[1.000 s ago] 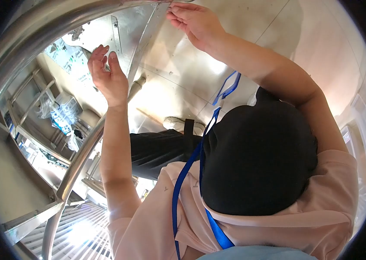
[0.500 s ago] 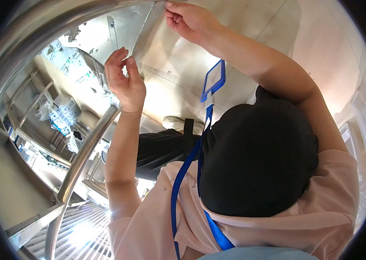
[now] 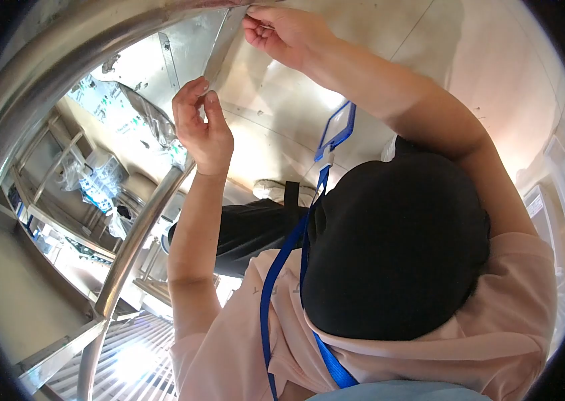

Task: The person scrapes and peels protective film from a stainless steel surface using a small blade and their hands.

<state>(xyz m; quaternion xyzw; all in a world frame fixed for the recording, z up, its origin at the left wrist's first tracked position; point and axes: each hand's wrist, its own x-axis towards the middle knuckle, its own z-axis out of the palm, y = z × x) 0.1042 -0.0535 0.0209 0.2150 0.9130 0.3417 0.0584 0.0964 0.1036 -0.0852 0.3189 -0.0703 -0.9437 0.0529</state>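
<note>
My left hand (image 3: 203,130) is raised beside a flat, shiny metal panel (image 3: 192,50). Its fingers are bent, the thumb stands a little apart from them, and nothing shows between. Higher up and to the right, my right hand (image 3: 286,37) is closed, with the fingers curled in and the thumb against the forefinger. Those fingertips are at the panel's edge near the top of the view. Whatever they pinch, if anything, is too small to make out.
A curved metal tube (image 3: 48,73) arches across the upper left. A straight metal rail (image 3: 139,244) runs below my left hand. Plastic bags (image 3: 98,177) lie at the left. A badge (image 3: 336,130) hangs from a blue lanyard. Clear plastic bins (image 3: 556,200) stand at the right.
My left hand has shifted slightly to the right and down. My right hand has moved a little left. The hanging badge has swung and tilted.
</note>
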